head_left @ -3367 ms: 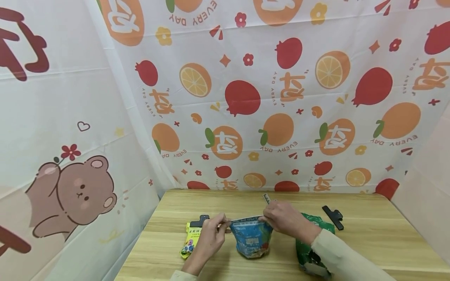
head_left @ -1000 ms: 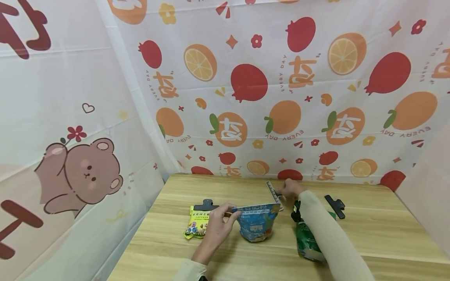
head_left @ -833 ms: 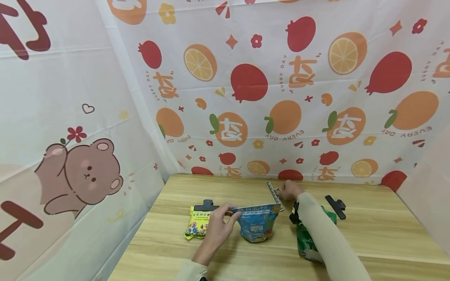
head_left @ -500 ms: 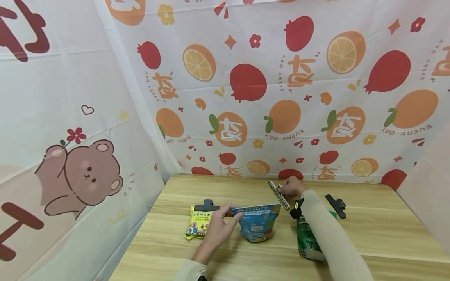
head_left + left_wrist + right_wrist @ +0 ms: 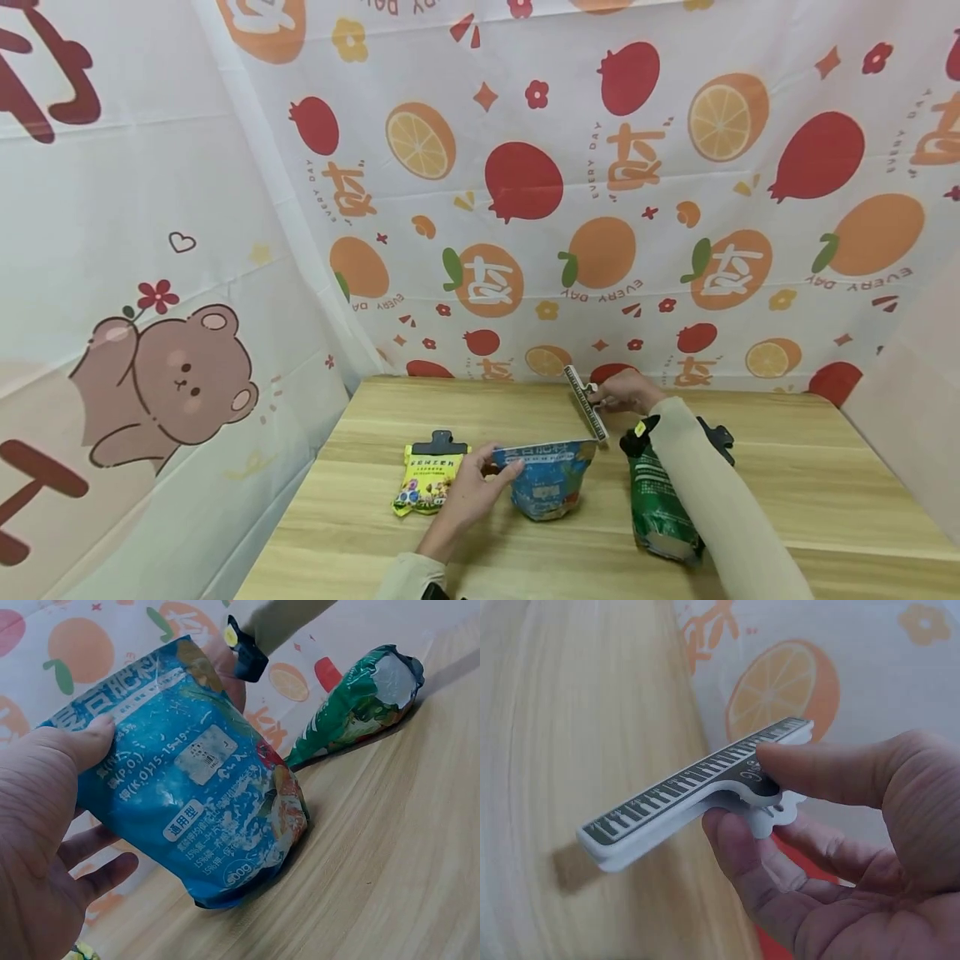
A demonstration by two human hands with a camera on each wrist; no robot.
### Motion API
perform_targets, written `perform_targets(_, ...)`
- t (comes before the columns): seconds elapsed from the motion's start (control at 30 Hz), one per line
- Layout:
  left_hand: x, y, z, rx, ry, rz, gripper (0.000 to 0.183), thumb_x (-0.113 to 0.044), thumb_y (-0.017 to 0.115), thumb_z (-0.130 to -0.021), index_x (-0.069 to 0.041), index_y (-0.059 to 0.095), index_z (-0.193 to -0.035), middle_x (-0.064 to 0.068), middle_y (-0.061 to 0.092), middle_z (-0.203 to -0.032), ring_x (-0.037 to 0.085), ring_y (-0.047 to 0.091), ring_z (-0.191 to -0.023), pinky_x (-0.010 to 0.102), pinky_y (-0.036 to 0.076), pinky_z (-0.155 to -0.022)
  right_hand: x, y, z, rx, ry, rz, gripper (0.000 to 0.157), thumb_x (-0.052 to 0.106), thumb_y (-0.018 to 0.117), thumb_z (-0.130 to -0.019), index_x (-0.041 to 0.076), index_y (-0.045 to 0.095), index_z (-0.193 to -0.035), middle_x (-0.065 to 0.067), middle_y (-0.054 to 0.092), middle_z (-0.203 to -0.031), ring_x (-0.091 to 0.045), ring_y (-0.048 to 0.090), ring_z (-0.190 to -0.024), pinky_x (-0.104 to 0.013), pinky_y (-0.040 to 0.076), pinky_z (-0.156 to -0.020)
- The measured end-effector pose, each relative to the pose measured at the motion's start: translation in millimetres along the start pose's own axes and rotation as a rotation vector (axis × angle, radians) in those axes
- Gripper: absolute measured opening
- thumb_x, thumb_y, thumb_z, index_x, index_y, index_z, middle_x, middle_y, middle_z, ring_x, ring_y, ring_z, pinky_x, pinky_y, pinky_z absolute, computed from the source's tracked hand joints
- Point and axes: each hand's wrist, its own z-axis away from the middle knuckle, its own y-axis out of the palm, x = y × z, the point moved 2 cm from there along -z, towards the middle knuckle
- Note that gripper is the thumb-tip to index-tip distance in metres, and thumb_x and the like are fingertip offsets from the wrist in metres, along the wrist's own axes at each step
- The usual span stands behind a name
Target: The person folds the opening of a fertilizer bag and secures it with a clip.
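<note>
My left hand (image 5: pixel 474 493) pinches the upper left corner of a blue fertilizer bag (image 5: pixel 547 483), thumb on its printed face in the left wrist view. The bag stands on the table with its flat top edge up. Behind it, my right hand (image 5: pixel 628 392) holds a long bag clip (image 5: pixel 585 404) with a piano-key pattern. In the right wrist view, the thumb lies on the clip's (image 5: pixel 694 784) upper handle and fingers are under the lower one. The clip is tilted, one end close above the bag's top right corner.
Left of the blue bag lies a yellow bag (image 5: pixel 427 483) with a black clip (image 5: pixel 441 442) across its top. A green bag (image 5: pixel 660 504) lies at right, partly under my right forearm. Another black clip (image 5: pixel 720 439) is behind it. A fruit-print curtain (image 5: pixel 525 250) hangs behind the wooden table (image 5: pixel 832 492).
My right hand has left the blue bag's top edge, reached the piano-key clip at the back, and lifted and turned it. My left hand stays on the bag's corner.
</note>
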Motion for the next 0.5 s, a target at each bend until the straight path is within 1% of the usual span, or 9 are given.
perform_targets(0.03,1.4,0.7,-0.3,0.009,-0.002,0.014,0.026,-0.032,0.068,-0.098,-0.013,0.071,-0.115,0.01,0.075,-0.108,0.007,0.066,-0.094,0.024,0.053,-0.081,3,0.6,1,0.007,-0.004,-0.005,0.014,0.01,0.079,-0.086,0.0,0.074,-0.095,-0.005,0.07,-0.089,-0.018,0.072,-0.078,-0.044,0.059,-0.095)
perform_targets(0.1,4.3,2.1,-1.0,0.013,-0.009,0.03,0.026,-0.03,0.07,-0.097,-0.009,0.073,-0.113,0.012,0.076,-0.106,0.006,0.066,-0.092,0.023,0.053,-0.081,8,1.6,3,0.026,-0.034,0.002,0.014,0.01,0.079,-0.087,-0.001,0.074,-0.094,-0.01,0.072,-0.095,-0.018,0.074,-0.081,-0.042,0.06,-0.095)
perform_targets(0.17,6.7,3.4,-1.2,0.015,-0.021,0.042,0.025,-0.029,0.071,-0.096,-0.008,0.075,-0.108,0.011,0.077,-0.104,0.006,0.066,-0.091,0.023,0.053,-0.082,13,2.5,5,0.035,-0.07,0.019,0.017,0.011,0.079,-0.087,-0.003,0.073,-0.094,-0.014,0.07,-0.104,-0.018,0.073,-0.084,-0.04,0.06,-0.092)
perform_targets(0.23,8.2,4.4,-1.4,0.023,-0.025,0.047,0.024,-0.03,0.073,-0.095,-0.008,0.076,-0.104,0.01,0.077,-0.103,0.006,0.067,-0.091,0.024,0.053,-0.083,18,2.4,6,0.029,-0.125,0.037,0.021,0.012,0.08,-0.086,-0.003,0.073,-0.099,-0.016,0.068,-0.11,-0.019,0.074,-0.087,-0.04,0.061,-0.091)
perform_targets(0.27,8.6,4.8,-1.2,0.028,-0.029,0.044,0.024,-0.03,0.074,-0.094,-0.009,0.076,-0.103,0.009,0.077,-0.103,0.006,0.067,-0.092,0.024,0.053,-0.084,21,1.9,6,0.022,-0.155,0.048,0.022,0.013,0.081,-0.086,-0.002,0.072,-0.1,-0.016,0.067,-0.111,-0.019,0.074,-0.088,-0.041,0.061,-0.091)
perform_targets(0.33,9.0,5.3,-1.1,0.048,-0.026,0.046,0.025,-0.032,0.075,-0.093,-0.011,0.076,-0.107,0.008,0.077,-0.105,0.006,0.068,-0.094,0.025,0.054,-0.085,26,0.3,7,0.009,-0.217,0.089,0.023,0.016,0.082,-0.085,0.0,0.071,-0.096,-0.012,0.066,-0.105,-0.018,0.072,-0.088,-0.039,0.062,-0.088)
perform_targets(0.37,9.0,5.5,-0.9,0.059,-0.026,0.047,0.027,-0.033,0.076,-0.092,-0.012,0.076,-0.109,0.007,0.077,-0.106,0.007,0.068,-0.096,0.025,0.054,-0.087,29,-0.4,8,0.008,-0.246,0.108,0.022,0.017,0.083,-0.084,0.001,0.07,-0.093,-0.01,0.067,-0.098,-0.017,0.071,-0.086,-0.039,0.062,-0.085)
perform_targets(0.43,10.0,5.5,-0.9,0.07,-0.024,0.052,0.03,-0.033,0.077,-0.091,-0.013,0.075,-0.113,0.007,0.078,-0.109,0.008,0.069,-0.098,0.027,0.055,-0.087,34,-0.8,11,0.028,-0.31,0.159,0.023,0.02,0.084,-0.084,0.004,0.067,-0.084,-0.004,0.063,-0.086,-0.015,0.065,-0.08,-0.035,0.062,-0.079)
perform_targets(0.5,10.5,5.3,-1.2,0.071,-0.021,0.058,0.03,-0.032,0.077,-0.091,-0.012,0.075,-0.114,0.007,0.078,-0.11,0.008,0.07,-0.1,0.027,0.056,-0.089,39,0.3,14,0.062,-0.378,0.22,0.027,0.022,0.084,-0.085,0.006,0.063,-0.079,0.0,0.059,-0.078,-0.014,0.059,-0.075,-0.031,0.058,-0.072)
